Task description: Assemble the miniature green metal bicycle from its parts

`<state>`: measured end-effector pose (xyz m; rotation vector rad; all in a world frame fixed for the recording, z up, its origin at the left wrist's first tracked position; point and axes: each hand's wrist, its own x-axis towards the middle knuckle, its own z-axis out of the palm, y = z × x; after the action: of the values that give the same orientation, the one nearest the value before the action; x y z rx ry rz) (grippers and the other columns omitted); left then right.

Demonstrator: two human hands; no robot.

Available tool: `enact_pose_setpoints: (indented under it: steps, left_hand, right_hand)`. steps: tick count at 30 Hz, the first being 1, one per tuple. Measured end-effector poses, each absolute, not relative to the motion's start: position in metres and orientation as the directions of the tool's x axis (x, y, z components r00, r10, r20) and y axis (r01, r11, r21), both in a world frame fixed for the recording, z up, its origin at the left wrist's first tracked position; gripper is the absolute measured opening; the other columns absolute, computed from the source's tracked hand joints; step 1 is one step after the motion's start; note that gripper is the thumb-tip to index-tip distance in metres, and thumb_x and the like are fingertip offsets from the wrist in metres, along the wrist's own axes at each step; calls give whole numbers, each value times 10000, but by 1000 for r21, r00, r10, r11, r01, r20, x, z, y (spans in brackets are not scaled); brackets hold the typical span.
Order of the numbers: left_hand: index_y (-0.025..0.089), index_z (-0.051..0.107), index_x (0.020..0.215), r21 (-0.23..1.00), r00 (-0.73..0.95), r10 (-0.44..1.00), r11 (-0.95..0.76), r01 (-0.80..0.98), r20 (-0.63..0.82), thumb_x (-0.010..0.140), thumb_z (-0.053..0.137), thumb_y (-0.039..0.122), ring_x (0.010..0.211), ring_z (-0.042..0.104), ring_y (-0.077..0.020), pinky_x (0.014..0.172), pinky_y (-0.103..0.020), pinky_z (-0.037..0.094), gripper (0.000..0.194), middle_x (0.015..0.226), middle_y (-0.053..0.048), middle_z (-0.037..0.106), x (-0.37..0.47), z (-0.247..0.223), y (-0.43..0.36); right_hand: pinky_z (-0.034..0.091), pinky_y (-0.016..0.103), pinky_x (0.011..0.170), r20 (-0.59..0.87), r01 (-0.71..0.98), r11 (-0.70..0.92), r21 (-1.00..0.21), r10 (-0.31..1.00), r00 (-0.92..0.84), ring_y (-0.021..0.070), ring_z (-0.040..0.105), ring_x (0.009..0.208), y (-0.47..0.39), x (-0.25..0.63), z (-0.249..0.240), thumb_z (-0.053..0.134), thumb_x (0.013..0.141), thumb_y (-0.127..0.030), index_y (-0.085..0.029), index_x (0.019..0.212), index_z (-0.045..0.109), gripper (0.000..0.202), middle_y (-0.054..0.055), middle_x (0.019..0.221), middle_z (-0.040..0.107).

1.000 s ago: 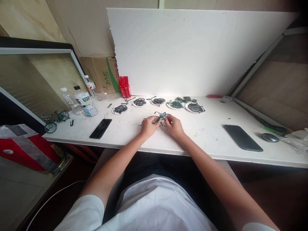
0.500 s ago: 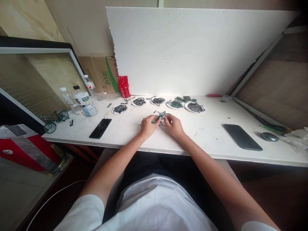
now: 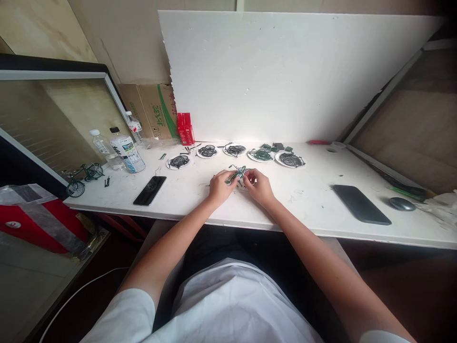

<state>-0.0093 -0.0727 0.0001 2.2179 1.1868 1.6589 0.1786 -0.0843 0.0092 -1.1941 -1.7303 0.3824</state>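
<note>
A: What are your hands doing?

B: Your left hand (image 3: 220, 186) and your right hand (image 3: 259, 186) are close together, low over the middle of the long white bench (image 3: 310, 200). Both are closed on one small green metal bike part (image 3: 237, 174). Your left fingers pinch its near end. Your right fingers pinch its far end. The part sits between your two hands, just above the bench top.

A: What is behind your hands?

B: A row of small round white plates (image 3: 178, 162) with dark wheel parts on them. They lie near the big white foam board (image 3: 285, 76) that stands at the back. A few loose green pieces (image 3: 276, 147) lie by the plates.

A: And on your left?

B: A black phone (image 3: 150, 190) lies flat, well apart from your left hand. Past it stand clear plastic water bottles (image 3: 126, 152). A little green toy bike (image 3: 81, 177) stands upright at the left end of the bench. A small red box (image 3: 185, 128) stands against the foam board.

A: And on your right?

B: A second black phone (image 3: 361, 205) lies flat. A dark computer mouse (image 3: 402, 204) sits near it, farther right.
</note>
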Motion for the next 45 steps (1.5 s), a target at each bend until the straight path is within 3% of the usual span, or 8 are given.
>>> enact_pose_setpoints:
  steps: [7,15,24,30,34,45]
  left_hand:
    - [198,810,1051,605,57,704,-646,465,708,877,789,152,891,780,-208,834,-331,618,181,1013,-75,831,-8,0,-73]
    - [174,818,1020,719,47,778,-601,349,627,857,797,209,780,752,-178,716,-280,587,168,933,-70,830,-9,-6,-66]
    - [177,816,1019,699,47,753,-630,337,656,857,814,215,807,767,-185,763,-299,620,167,947,-76,831,-8,-3,-69]
    - [162,811,1049,740,20,779,-603,297,626,859,813,215,821,777,-192,749,-293,628,197,968,-90,834,-10,-2,-67]
    - [163,807,1049,730,27,768,-619,289,640,859,819,222,817,773,-189,765,-296,627,199,949,-85,829,-10,-2,-67]
    - [168,796,1001,663,107,705,-700,265,701,886,798,273,814,749,-183,757,-286,616,156,906,-74,801,-9,2,-72]
  right_hand:
    - [471,355,728,579,546,522,-656,812,-80,210,615,769,-81,180,5,652,924,-337,-228,986,662,126,46,893,717]
    - [488,373,750,566,547,516,-659,819,-91,233,645,792,-79,181,5,614,985,-408,-223,993,689,200,83,943,752]
    - [493,369,761,498,590,461,-663,860,-113,244,670,758,-82,181,10,428,1093,-566,-228,805,685,513,95,849,769]
    - [529,377,770,548,525,502,-687,833,-80,243,697,827,-86,179,12,635,999,-470,-220,1056,759,286,95,1022,806]
    - [532,382,788,576,510,530,-677,813,-81,240,697,843,-85,179,11,639,988,-424,-216,1033,744,238,92,1015,795]
    - [485,389,777,541,560,498,-662,835,-104,269,681,825,-85,180,13,434,1088,-616,-235,794,669,536,98,841,753]
